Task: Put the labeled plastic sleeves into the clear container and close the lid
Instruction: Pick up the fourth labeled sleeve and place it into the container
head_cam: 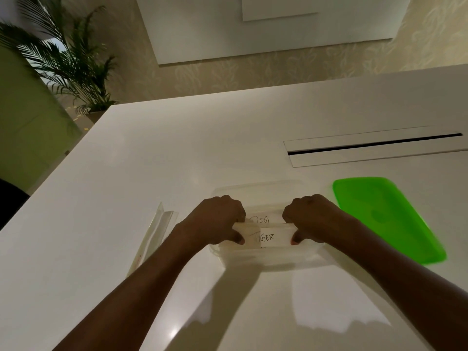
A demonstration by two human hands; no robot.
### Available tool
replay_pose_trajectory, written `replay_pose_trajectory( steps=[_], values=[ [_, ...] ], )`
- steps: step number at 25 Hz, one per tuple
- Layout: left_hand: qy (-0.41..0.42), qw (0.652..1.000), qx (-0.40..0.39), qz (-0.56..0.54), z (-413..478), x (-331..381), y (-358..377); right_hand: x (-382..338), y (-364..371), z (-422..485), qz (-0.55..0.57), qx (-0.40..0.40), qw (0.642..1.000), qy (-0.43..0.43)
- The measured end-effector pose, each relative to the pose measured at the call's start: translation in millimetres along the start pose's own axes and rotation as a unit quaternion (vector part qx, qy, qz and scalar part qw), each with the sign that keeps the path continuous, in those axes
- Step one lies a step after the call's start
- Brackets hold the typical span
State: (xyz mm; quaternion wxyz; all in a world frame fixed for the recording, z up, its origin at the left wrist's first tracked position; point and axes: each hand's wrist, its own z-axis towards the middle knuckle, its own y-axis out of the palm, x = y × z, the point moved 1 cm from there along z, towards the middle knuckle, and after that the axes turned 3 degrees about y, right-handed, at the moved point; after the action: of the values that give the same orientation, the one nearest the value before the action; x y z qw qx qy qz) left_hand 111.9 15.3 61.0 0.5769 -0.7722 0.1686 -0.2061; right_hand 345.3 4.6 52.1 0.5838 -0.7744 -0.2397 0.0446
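A clear container (255, 190) stands open on the white table near its front. Over it, a plastic sleeve labeled TIGER (264, 238) is held by both ends: my left hand (217, 219) pinches its left end and my right hand (311, 217) pinches its right end. Just behind it, inside the container, stands a sleeve labeled DOG (260, 219), partly hidden by my fingers. The bright green lid (385, 216) lies flat on the table to the right of the container. More clear sleeves (157, 229) lie to the left of my left wrist.
The white table (202, 148) has a long cable slot (374, 145) at the back right. A potted palm (76, 64) stands on the floor beyond the table's far left corner. A dark chair edge (10, 198) shows at the left.
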Motion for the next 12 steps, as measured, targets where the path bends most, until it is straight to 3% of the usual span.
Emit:
replay_pose_trajectory(
  steps=[12],
  values=[
    [-0.002,0.996,-0.021,0.085,6.3,15.5,14.5,1.3,5.8,2.0,0.006,-0.005,1.000,-0.013]
  ],
)
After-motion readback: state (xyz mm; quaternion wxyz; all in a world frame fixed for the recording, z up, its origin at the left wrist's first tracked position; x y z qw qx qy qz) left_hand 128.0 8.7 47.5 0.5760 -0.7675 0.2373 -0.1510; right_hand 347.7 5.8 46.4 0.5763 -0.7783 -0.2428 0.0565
